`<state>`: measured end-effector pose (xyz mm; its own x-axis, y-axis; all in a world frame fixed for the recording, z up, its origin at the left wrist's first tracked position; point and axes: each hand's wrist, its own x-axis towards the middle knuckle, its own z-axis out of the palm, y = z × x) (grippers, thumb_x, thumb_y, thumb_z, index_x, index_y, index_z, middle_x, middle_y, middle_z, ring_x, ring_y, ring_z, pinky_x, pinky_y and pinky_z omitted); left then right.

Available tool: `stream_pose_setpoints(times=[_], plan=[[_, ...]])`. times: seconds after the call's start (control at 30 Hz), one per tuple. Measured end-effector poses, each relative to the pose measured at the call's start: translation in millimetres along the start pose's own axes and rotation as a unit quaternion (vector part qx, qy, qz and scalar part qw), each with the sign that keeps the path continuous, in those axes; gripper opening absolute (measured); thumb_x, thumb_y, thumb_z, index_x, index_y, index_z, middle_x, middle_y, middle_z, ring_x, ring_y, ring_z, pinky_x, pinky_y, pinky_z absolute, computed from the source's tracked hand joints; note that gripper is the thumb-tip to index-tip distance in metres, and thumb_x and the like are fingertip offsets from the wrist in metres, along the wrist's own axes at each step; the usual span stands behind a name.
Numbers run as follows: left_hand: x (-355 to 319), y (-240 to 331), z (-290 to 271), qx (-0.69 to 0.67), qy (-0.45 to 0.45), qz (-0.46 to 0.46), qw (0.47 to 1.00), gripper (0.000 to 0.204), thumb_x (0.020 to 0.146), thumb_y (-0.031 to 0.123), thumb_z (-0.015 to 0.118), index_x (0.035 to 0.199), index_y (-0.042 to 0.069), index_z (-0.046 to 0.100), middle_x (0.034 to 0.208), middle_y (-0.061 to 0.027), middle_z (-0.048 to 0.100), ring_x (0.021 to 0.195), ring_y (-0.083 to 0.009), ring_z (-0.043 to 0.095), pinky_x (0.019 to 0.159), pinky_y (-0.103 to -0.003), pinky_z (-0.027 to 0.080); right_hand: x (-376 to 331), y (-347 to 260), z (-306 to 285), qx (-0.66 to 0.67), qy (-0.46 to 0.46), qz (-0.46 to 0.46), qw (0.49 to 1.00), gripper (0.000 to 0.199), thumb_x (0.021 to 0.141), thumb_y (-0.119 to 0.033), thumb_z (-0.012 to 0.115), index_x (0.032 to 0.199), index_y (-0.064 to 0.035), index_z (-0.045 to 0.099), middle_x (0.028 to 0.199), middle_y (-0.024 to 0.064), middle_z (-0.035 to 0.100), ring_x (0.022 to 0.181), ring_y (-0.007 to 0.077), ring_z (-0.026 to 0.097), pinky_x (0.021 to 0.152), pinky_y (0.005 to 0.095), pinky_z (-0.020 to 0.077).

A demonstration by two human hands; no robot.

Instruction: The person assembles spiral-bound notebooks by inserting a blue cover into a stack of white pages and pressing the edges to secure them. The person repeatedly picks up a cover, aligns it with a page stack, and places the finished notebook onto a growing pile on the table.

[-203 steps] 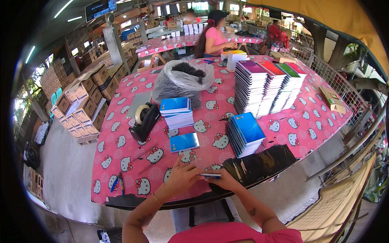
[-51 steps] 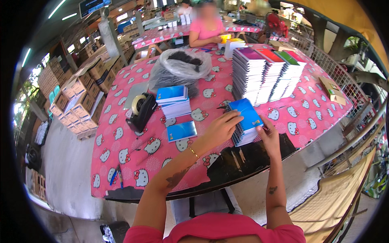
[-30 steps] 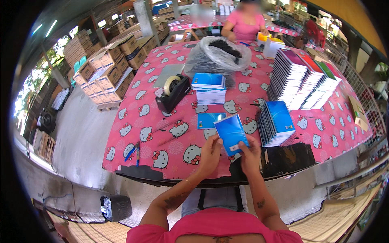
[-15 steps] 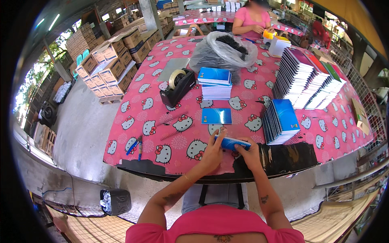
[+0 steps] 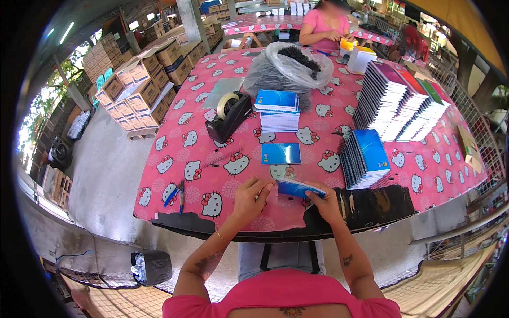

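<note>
In my right hand (image 5: 324,202) is a small blue notebook (image 5: 297,188), gripped at its right end with the thumb on the cover, just above the table's near edge. A dark spiral coil shows along its upper edge. My left hand (image 5: 252,198) is a little to the left of the notebook, apart from it. Its fingers are closed in a pinch; what they hold, if anything, is too small to make out. Another blue notebook (image 5: 281,153) lies flat just beyond. To the right rises a stack of blue spiral notebooks (image 5: 375,153).
Farther off are a stack of blue-covered pads (image 5: 278,121), a black tape dispenser (image 5: 229,117) and a plastic bag of black coils (image 5: 265,74). Tall notebook stacks (image 5: 383,106) stand right. Blue-handled pliers (image 5: 174,195) lie left. A co-worker (image 5: 324,26) works across the table.
My left hand has let go of the notebook's left end and moved left and toward me. The right hand keeps its hold on the notebook.
</note>
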<state>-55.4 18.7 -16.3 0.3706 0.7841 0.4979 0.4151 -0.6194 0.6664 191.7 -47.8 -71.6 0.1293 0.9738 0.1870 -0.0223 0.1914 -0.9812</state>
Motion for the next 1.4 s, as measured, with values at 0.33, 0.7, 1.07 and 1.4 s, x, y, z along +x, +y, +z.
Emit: stream_pose_setpoints(times=[0.33,0.7,1.07,1.4], plan=[[5.6,-11.4,16.5,-0.028,0.030,0.033,0.999,0.021,0.085,0.003,0.069,0.106,0.006,0.071,0.088,-0.0104,0.064,0.074,-0.0268,0.063,0.061,-0.036,0.049,-0.1,5.2,-6.4,-0.038,0.006,0.029,0.999,0.022,0.090,-0.003,0.070,0.112,-0.0002,0.071,0.105,0.0044,0.071,0.097,0.0121,0.063,0.088,0.0281,0.0494],[25.1,-7.8,-0.9,0.046,-0.135,0.119,0.983,0.018,0.091,0.018,0.069,0.106,0.009,0.066,0.102,-0.0098,0.062,0.078,-0.0307,0.062,0.069,-0.044,0.049,-5.6,-10.0,-6.3,-0.030,-0.032,0.013,0.999,0.023,0.090,-0.001,0.069,0.113,-0.0004,0.071,0.106,0.0057,0.071,0.096,0.0120,0.062,0.088,0.0271,0.0482],[11.7,23.9,24.3,0.353,-0.006,0.177,0.919,0.031,0.095,0.038,0.059,0.113,0.013,0.063,0.118,-0.0072,0.062,0.094,-0.0286,0.064,0.093,-0.049,0.044,-18.9,-20.8,3.8,-0.028,0.028,0.069,0.997,0.023,0.090,-0.004,0.072,0.113,-0.0004,0.071,0.102,0.0043,0.072,0.092,0.0111,0.063,0.084,0.0268,0.0496],[28.7,4.8,-5.4,0.077,-0.207,0.154,0.963,0.025,0.093,0.027,0.067,0.114,0.014,0.066,0.096,-0.0042,0.067,0.096,-0.0234,0.064,0.100,-0.049,0.039,-17.9,-18.0,-11.9,-0.056,-0.039,-0.011,0.998,0.023,0.090,0.001,0.068,0.113,0.0008,0.071,0.102,0.0070,0.073,0.093,0.0121,0.064,0.084,0.0276,0.0499]])
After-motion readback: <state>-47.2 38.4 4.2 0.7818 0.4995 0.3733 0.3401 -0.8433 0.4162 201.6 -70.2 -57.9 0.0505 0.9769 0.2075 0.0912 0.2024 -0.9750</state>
